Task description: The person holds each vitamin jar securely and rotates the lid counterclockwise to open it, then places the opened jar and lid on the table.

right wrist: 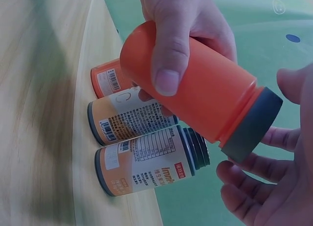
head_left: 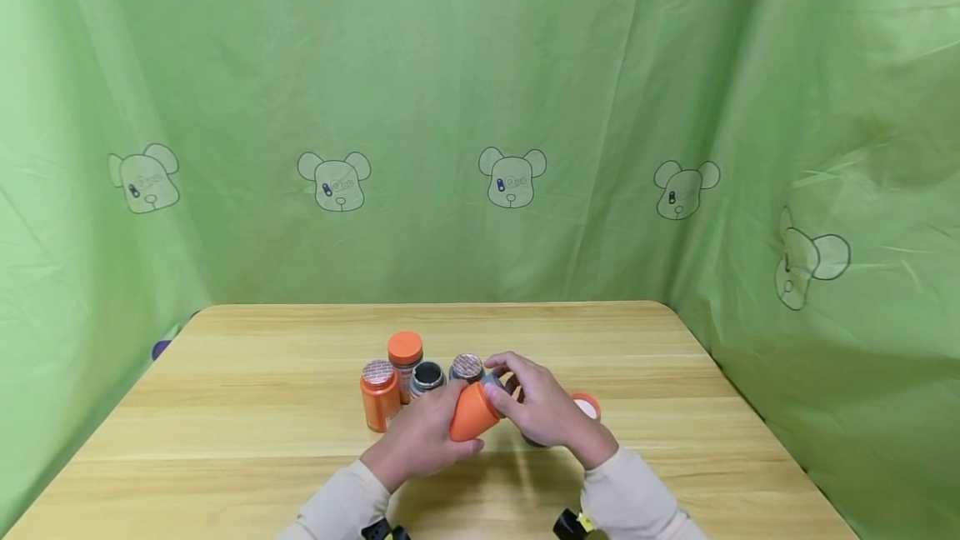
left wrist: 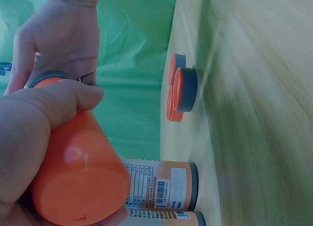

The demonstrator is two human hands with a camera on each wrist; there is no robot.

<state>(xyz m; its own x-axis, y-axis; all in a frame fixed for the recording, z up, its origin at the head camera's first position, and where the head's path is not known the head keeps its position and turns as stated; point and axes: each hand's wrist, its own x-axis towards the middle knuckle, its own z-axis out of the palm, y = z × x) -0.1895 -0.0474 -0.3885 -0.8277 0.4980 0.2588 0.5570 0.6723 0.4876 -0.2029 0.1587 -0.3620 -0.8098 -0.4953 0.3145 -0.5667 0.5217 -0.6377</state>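
Note:
My left hand (head_left: 429, 433) grips an orange bottle (head_left: 474, 415) round its body, tilted with its dark grey cap (right wrist: 252, 124) toward my right hand (head_left: 546, 408). The cap sits on the bottle's neck. My right fingers are loosely bent around the cap; in the right wrist view the thumb stands apart from it, and some fingertips are hidden behind it. Beyond my left hand stand an orange bottle with a foil seal (head_left: 380, 398), a bottle with an orange lid (head_left: 405, 348), an uncapped grey bottle (head_left: 428, 375) and a grey foil-sealed bottle (head_left: 467, 367).
Several loose caps (left wrist: 188, 89), orange and dark grey, lie on the wooden table (head_left: 225, 457) to the right, partly behind my right hand in the head view. A green curtain (head_left: 420, 248) hangs behind the table and along its sides.

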